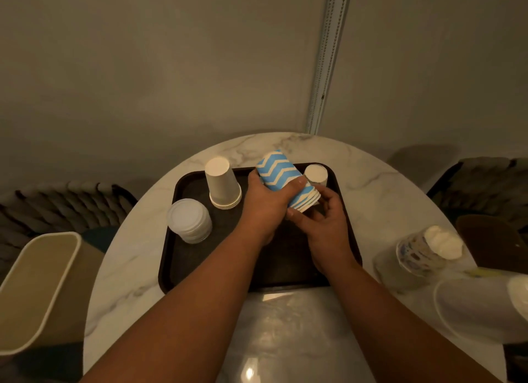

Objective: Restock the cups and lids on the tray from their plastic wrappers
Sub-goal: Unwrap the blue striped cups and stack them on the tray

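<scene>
Blue-and-white zigzag cup stack is gripped in our left hand, tilted above the dark tray; our right hand pinches its rims.

Stack of cups in hands: light blue with cream-white zigzag bands. Cup stack on tray: plain cream-white. Small cup at back: plain white. Lids: translucent white. Tray: very dark brown, almost black. Table: white marble pattern with grey-brown veins. Bin at left: beige-cream. Wrapped cups at right: white with small blue and dark motifs, blurred. Wall: plain grey-beige.
</scene>
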A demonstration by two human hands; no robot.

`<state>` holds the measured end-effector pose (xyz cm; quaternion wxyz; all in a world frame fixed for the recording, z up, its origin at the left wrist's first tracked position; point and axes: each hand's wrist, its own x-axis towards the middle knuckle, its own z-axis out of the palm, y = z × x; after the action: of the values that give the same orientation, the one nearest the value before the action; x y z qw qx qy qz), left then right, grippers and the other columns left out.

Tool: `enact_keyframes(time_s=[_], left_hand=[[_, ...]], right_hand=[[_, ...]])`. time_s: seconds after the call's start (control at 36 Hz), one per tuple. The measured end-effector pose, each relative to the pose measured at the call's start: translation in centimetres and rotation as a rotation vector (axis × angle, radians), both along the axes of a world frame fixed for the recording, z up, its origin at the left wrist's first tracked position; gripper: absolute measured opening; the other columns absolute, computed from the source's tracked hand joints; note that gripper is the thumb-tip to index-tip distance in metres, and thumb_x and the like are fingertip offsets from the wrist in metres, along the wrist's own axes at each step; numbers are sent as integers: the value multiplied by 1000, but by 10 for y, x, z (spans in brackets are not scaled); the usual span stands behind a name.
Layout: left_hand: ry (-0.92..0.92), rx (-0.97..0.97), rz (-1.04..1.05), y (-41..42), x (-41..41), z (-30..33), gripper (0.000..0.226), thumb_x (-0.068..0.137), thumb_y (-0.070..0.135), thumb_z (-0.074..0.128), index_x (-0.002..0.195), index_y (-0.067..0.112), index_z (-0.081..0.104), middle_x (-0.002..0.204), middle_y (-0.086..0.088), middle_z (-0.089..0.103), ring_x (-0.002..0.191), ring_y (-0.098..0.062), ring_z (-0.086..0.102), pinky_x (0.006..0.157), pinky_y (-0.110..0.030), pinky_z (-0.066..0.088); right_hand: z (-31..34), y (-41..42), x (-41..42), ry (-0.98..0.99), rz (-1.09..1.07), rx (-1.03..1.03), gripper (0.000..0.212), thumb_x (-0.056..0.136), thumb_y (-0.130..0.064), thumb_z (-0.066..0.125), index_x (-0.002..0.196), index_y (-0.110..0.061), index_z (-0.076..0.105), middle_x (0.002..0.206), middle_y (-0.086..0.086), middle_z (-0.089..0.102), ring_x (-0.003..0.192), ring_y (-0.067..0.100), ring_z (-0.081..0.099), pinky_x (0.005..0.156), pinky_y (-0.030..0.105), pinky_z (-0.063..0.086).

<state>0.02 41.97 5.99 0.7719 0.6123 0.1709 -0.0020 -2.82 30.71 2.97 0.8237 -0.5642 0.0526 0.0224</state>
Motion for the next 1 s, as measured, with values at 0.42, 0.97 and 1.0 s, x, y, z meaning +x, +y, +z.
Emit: enact_keyframes(time_s=[0.42,0.97,1.0], left_hand=[[-72,-81,69,13,9,2,64,78,14,82,130,15,46,117,-8,68,100,-24,71,87,-50,58],[-370,508,108,35,58,27,79,63,45,85,126,21,43,119,5,64,107,-9,65,95,-35,54],[-358,562,82,36,61,24,79,65,40,86,128,20,43,119,6,63,107,-9,64,95,-33,53]], right_hand=[[4,6,3,131,21,174,80,65,-7,77,138,-9,44,127,11,64,113,27,65,89,39,57],[-14,-13,19,482,-191,549,22,103,-19,41,110,-12,61,105,10,70,97,29,66,83,49,51],[-16,-15,19,494,-188,552,22,104,-20,41,109,-13,61,106,9,69,98,28,65,87,50,50]])
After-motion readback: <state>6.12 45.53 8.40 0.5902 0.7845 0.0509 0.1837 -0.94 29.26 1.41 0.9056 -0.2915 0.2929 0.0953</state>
